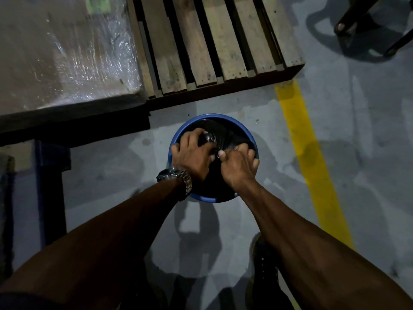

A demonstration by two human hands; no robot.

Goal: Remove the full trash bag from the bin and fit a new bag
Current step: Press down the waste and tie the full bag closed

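A round blue bin (pixel 237 122) stands on the grey floor in the middle of the head view. Inside it sits a black trash bag (pixel 225 135), its top gathered into a twisted neck with folds fanning out to the rim. My left hand (pixel 193 153), with a metal watch at the wrist, is closed around the bunched neck of the bag. My right hand (pixel 239 166) pinches the bag's gathered plastic just to the right, thumb touching the left hand. Both hands cover the near half of the bin's opening.
A wooden pallet (pixel 214 45) lies just beyond the bin. A plastic-wrapped box (pixel 62 52) sits on it at the left. A yellow floor line (pixel 310 157) runs to the right of the bin. A dark frame (pixel 51 186) stands at left; my shoe (pixel 263 265) is below.
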